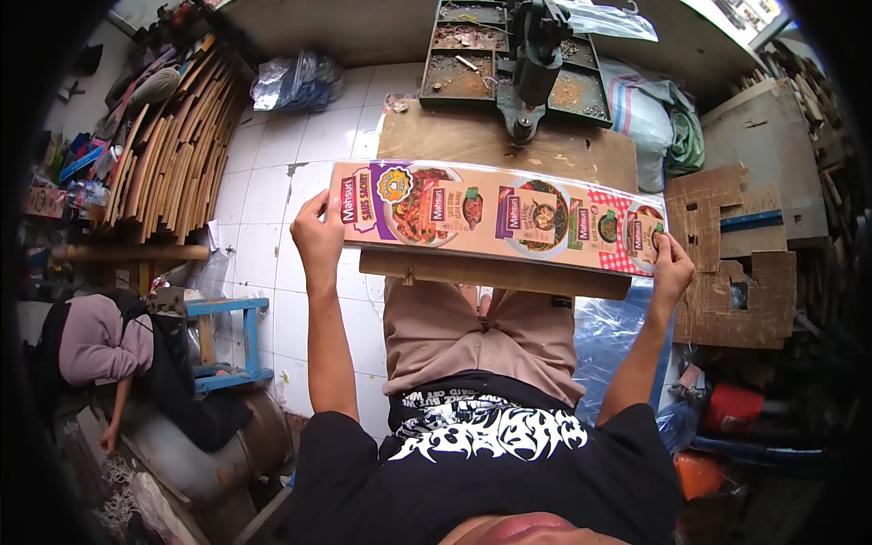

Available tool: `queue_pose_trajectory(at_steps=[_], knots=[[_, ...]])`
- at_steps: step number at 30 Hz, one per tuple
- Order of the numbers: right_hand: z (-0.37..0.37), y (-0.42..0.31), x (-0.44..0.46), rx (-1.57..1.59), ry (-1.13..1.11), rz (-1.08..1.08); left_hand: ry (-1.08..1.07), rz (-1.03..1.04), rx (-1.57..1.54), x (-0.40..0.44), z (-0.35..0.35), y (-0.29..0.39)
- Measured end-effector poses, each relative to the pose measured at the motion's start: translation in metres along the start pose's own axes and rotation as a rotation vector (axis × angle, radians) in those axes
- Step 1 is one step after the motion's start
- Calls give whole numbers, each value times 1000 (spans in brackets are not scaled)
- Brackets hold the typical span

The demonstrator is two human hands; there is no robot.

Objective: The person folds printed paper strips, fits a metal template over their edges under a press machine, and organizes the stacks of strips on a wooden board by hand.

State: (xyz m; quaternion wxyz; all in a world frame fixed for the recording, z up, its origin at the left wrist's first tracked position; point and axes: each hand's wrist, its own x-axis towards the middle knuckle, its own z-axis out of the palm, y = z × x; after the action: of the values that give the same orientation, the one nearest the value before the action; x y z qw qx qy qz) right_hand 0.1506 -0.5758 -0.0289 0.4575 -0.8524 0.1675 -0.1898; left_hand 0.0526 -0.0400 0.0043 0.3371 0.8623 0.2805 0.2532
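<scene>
Holding the panel (498,218) by its short ends, with left grip (320,236) closed on the left end and right grip (673,269) on the right. Set with long axis left to right, right end slightly nearer, over the wooden table (427,136), just near of the dark, blocky metal press (534,77). Flat, narrow, glossy, against dull brown wood.

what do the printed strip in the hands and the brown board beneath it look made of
Printed strip: probably card or thin plastic, glossy, given the bright shine along its far edge.

Brown board: likely plywood, matte and worn, given its streaky, stained face.
</scene>
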Motion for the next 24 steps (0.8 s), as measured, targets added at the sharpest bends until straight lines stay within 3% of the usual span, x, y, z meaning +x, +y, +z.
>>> queue_pose_trajectory(at_steps=[7, 13, 24], knots=[[-1, 6, 5, 104, -23, 61, 8, -3, 29, 0, 0, 7], [-3, 13, 8, 159, -70, 72, -31, 453, 302, 9, 13, 18], [-5, 7, 4, 209, -97, 80, -16, 597, 366, 11, 18, 21]])
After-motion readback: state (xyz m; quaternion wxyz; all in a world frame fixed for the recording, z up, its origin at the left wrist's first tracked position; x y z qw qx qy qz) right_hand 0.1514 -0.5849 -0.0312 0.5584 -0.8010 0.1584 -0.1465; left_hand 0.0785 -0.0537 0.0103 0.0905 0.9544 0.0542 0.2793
